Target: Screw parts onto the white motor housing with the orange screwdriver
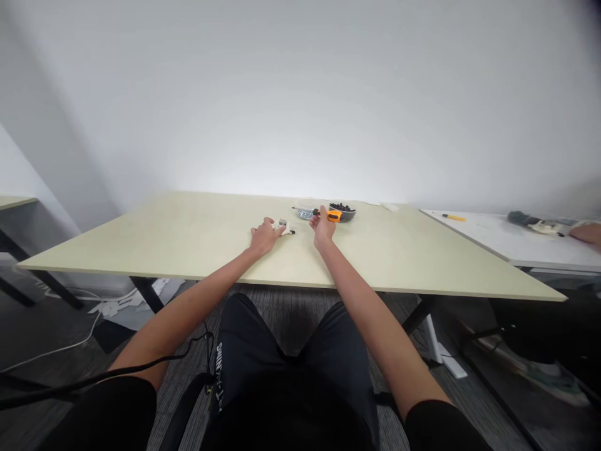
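Observation:
My left hand [265,238] is closed around the edge of a small white part [287,231] on the table. A metallic piece sits on this part, and a dark bit shows at its right end. My right hand [323,228] grips an orange and black screwdriver [334,216], its thin shaft pointing left above the bowls. Just behind that hand stand a clear bowl [304,214] of small silvery pieces and another bowl [348,218] full of small black pieces. The screwdriver's tip is apart from the white part.
The pale yellow table [197,232] reaches back to the wall. A white strip [389,207] lies near its back edge. On the white table [488,241] to the right are a yellow-handled tool [453,217] and a dark green tool [521,218], near another person's hand [586,232].

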`<action>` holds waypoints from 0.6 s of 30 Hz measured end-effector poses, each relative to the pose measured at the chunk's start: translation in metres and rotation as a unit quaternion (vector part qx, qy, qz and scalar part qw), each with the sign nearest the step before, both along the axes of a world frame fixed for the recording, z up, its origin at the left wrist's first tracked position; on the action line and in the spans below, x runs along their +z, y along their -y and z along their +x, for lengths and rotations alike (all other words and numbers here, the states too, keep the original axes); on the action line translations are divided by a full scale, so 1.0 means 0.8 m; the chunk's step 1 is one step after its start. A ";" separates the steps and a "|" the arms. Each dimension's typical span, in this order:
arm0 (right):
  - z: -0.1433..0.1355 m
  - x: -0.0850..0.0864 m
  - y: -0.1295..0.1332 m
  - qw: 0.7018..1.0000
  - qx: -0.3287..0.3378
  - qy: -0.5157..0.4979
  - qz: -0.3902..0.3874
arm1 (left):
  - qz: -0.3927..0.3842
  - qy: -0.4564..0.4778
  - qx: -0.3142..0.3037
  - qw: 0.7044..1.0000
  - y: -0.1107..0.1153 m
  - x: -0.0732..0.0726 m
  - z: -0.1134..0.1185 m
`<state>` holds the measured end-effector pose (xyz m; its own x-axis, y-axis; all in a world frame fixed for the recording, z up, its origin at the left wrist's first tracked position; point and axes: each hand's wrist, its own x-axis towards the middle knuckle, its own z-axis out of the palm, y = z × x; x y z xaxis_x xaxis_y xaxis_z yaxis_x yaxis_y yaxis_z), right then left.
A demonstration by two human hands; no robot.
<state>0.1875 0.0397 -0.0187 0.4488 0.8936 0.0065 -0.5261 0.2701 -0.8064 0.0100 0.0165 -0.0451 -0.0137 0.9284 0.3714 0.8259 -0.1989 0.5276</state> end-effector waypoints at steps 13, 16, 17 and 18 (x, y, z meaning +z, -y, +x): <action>0.003 0.000 0.003 0.999 0.015 -0.014 -0.032 | 0.110 -0.006 0.002 0.994 -0.001 -0.002 -0.004; 0.003 -0.001 0.002 0.999 0.016 -0.013 -0.036 | 0.121 -0.014 -0.002 0.993 -0.002 -0.003 -0.005; 0.003 -0.001 0.002 0.999 0.017 -0.014 -0.037 | 0.124 -0.016 -0.002 0.992 -0.002 -0.004 -0.005; 0.003 -0.001 0.003 0.999 0.018 -0.015 -0.038 | 0.128 -0.017 -0.003 0.992 -0.003 -0.004 -0.005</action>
